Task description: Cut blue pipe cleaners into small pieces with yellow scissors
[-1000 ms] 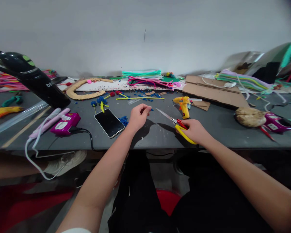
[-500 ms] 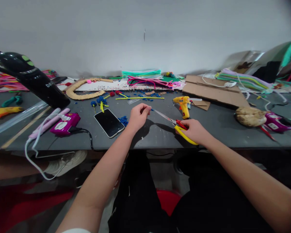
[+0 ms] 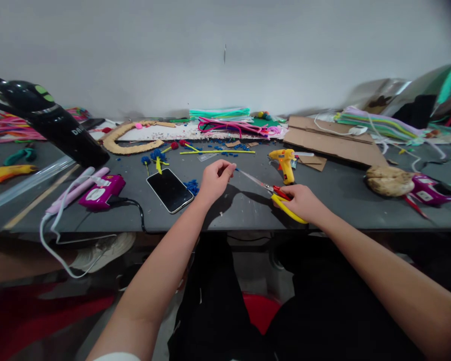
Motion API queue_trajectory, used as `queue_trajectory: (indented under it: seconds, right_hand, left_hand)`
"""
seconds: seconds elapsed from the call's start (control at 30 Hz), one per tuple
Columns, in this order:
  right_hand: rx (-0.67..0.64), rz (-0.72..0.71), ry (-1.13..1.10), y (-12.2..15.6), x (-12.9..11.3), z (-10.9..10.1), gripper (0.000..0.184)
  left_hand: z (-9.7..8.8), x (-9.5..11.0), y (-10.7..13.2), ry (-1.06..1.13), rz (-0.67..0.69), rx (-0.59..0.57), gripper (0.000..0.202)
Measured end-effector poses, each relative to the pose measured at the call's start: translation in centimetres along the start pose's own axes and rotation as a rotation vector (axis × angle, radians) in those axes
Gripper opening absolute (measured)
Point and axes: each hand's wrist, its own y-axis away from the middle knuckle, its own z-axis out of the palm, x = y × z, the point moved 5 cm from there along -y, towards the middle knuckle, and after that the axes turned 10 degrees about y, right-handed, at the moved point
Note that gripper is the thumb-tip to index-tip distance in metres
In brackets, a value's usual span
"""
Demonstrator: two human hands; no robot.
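My left hand [image 3: 217, 178] is closed in a pinch on a short blue pipe cleaner [image 3: 237, 170], most of it hidden by the fingers; only a little blue end shows. My right hand [image 3: 304, 200] grips scissors [image 3: 285, 206] with red and yellow handles. Their blades point left, and the tips are at the blue end. Left of my left hand lies a black-screened phone [image 3: 170, 190], with a heap of blue snippets [image 3: 191, 187] by its right edge. Behind my right hand stands a yellow glue gun [image 3: 285, 163].
Yellow-stemmed red and blue pom-pom flowers [image 3: 157, 155] lie behind the phone. Pink pipe cleaners [image 3: 233, 126] and cardboard [image 3: 323, 140] are farther back. A black bottle-shaped device [image 3: 56, 123] leans at left near a purple box [image 3: 102, 193] with cables. Another person's shoe [image 3: 103, 252] shows below.
Almost nothing differs. Both hands, the blue piece and the scissors hold the same positions, with only a tiny shift of the whole view.
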Motion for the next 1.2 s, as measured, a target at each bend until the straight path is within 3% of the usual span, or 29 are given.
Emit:
queue_trajectory:
  seconds: [0.27, 0.5, 0.93, 1.2]
  right_hand:
    - [0.000, -0.031, 0.021, 0.0, 0.0, 0.0, 0.024]
    - [0.015, -0.067, 0.075, 0.3, -0.4, -0.1, 0.021]
    - [-0.006, -0.102, 0.081, 0.4, -0.4, 0.3, 0.016]
    - [-0.001, -0.094, 0.061, 0.3, -0.1, 0.3, 0.022]
  left_hand:
    - [-0.6, 0.0, -0.3, -0.115, -0.069, -0.152, 0.042]
    - [-0.8, -0.6, 0.7, 0.007, -0.166, -0.143, 0.037]
    - [-0.8, -0.5, 1.2, 0.025, -0.153, -0.126, 0.029]
    - [-0.5, -0.2, 1.5, 0.174, -0.205, -0.139, 0.025]
